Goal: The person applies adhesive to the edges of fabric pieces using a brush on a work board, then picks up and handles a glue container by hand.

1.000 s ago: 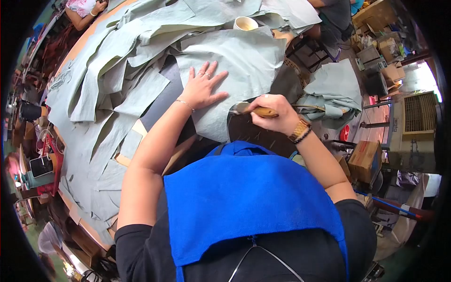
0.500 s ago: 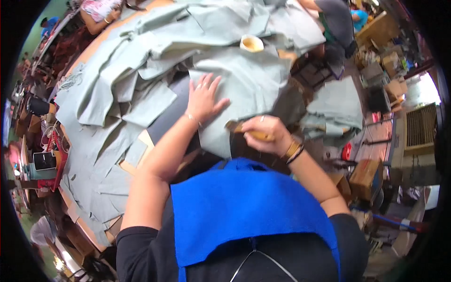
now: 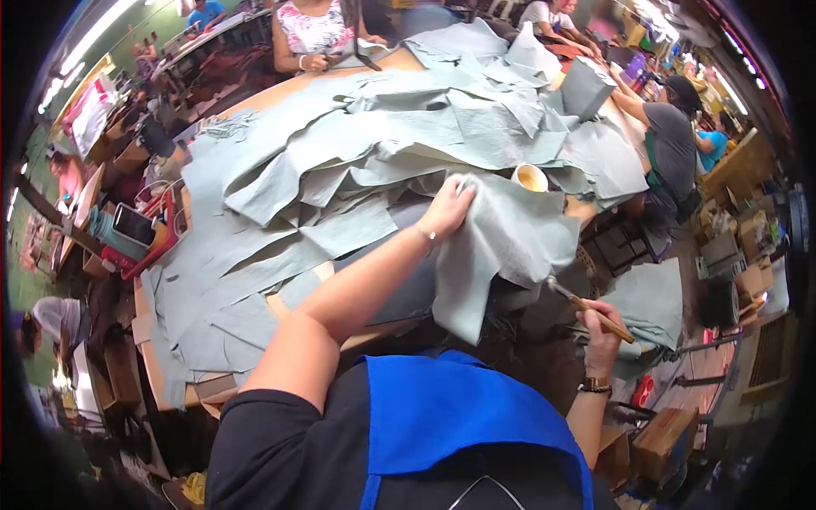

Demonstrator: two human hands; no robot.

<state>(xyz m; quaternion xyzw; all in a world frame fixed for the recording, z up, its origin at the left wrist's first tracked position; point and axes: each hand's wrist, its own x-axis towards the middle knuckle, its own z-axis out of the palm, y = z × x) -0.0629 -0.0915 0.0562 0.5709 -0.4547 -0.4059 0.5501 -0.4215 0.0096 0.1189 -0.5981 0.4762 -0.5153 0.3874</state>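
Sheet (image 3: 523, 234) of pale grey-green material hangs partly lifted at the near edge of the table (image 3: 153, 367), in front of the person. The left hand (image 3: 450, 208) grips it at its far left corner, with the fingers closed on the material; these fingers are a little blurred, so their exact pinch is hard to see. The right hand (image 3: 603, 331) is closed around the wooden handle of a brush (image 3: 582, 304), and the brush head points toward the near right edge of the sheet. Whether the bristles touch this edge, I cannot tell.

Just beyond the sheet stands a white cup (image 3: 531, 178) with something yellowish inside. Many similar pieces (image 3: 399, 119) lie overlapping on the left and far parts of the table. On the right, a folded bundle (image 3: 650, 293) of the same colour lies apart from the table. At the far side, a person in a floral top (image 3: 316, 32) is beside the table.
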